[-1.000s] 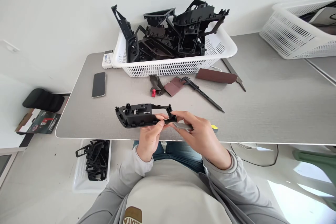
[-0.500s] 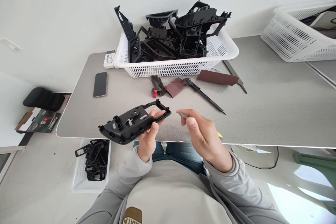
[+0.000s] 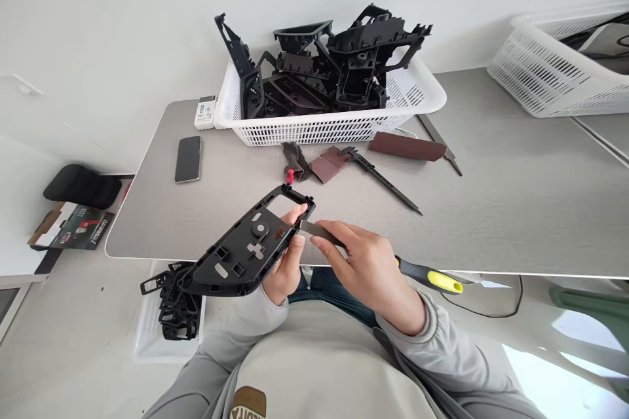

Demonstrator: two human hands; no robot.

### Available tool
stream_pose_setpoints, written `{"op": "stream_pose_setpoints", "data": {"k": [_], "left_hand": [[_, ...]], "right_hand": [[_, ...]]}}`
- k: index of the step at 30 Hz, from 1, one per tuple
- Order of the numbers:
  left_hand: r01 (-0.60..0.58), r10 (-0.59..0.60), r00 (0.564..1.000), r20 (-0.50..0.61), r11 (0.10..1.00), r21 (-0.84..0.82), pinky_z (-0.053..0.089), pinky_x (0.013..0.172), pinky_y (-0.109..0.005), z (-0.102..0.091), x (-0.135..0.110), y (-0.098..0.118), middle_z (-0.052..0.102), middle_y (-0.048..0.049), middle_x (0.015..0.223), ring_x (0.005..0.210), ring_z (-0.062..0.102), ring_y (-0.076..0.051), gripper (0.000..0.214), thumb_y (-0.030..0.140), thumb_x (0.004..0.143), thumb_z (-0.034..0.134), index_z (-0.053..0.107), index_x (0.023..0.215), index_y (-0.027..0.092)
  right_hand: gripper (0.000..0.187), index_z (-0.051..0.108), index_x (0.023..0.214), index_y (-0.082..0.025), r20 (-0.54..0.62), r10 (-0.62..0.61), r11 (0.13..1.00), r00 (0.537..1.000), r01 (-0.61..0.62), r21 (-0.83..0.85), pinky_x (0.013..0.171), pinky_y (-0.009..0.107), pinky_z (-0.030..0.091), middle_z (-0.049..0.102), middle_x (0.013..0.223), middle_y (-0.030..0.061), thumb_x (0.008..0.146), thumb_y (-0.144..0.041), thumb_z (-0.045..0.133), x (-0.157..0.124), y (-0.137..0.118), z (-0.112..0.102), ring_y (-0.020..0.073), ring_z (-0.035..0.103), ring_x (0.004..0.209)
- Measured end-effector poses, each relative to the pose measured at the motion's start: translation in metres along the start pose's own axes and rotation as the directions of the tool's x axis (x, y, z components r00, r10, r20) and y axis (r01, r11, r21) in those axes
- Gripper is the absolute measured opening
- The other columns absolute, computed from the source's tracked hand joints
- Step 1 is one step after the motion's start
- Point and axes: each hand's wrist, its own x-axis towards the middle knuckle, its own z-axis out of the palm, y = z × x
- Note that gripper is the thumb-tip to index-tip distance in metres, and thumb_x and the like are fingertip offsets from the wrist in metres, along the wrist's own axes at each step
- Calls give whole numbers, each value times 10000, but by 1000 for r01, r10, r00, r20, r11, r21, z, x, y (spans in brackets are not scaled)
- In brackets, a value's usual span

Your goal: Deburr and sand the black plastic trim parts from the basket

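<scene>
Black plastic trim panel [image 3: 240, 250] up in the air over the table's near edge, tilted, long end dipping left! Left hand [image 3: 284, 262] clenched around its right end, fingers [image 3: 297, 213] hooked through the open window of the frame. Right hand [image 3: 367, 277] pinching a yellow-and-black-handled scraper [image 3: 319, 230], steel blade right at the panel's edge, handle sticking out to the right past the hand. Beyond, on the grey table [image 3: 515, 209]: white plastic basket [image 3: 314, 133] heaped with more black trim parts [image 3: 314, 78], smartphone [image 3: 187, 158] off to its near left, caliper [image 3: 378, 177], brown sandpaper strip [image 3: 407, 146], steel file [image 3: 439, 144] at far right. Second basket [image 3: 170, 334] of black parts down on the floor, near left.
</scene>
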Motion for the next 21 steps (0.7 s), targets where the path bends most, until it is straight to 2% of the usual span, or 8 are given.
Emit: {"op": "stream_pose_setpoints", "data": {"k": [5, 10, 15, 18, 21], "left_hand": [[50, -54, 998, -28, 992, -116, 462, 1111, -404, 3, -2, -3, 607, -28, 1402, 1322, 543, -214, 426, 365, 1011, 412, 481, 1431, 352], [121, -130, 991, -30, 970, -211, 446, 1122, -420, 6, -3, -3, 632, -35, 1372, 1309, 556, -223, 415, 408, 992, 456, 533, 1391, 324], [147, -172, 983, -61, 944, -297, 449, 1114, -423, 7, -2, -2, 671, -33, 1317, 1264, 594, -227, 400, 438, 959, 520, 583, 1339, 328], [179, -215, 974, -72, 923, -341, 438, 1118, -438, 8, -2, 0, 692, -47, 1280, 1245, 607, -240, 402, 456, 934, 561, 614, 1305, 309], [215, -281, 954, -106, 886, -411, 479, 1070, -434, 10, 1, 5, 729, -67, 1200, 1170, 654, -250, 410, 471, 900, 612, 648, 1256, 272]], "right_hand": [[352, 713, 973, -167, -54, 36, 999, 998, -35, 24, 508, 260, 381, 716, 702, 42, 997, -406, 456, 1, 3, -1, 153, 595, 528], [338, 713, 951, -174, -12, 24, 998, 1000, -23, 63, 516, 255, 397, 707, 683, 32, 997, -393, 460, 0, 3, -1, 147, 593, 530], [332, 709, 956, -170, -50, 57, 996, 997, -53, 77, 504, 255, 392, 703, 684, 34, 993, -398, 470, -1, 3, 1, 146, 591, 525], [320, 709, 951, -175, -19, 51, 993, 998, -49, 108, 509, 255, 393, 696, 677, 33, 990, -389, 474, -2, 2, 1, 145, 579, 521], [308, 710, 955, -185, 4, 111, 981, 994, -110, 161, 509, 262, 383, 687, 676, 33, 977, -398, 489, -2, 2, 0, 146, 555, 520]]}}
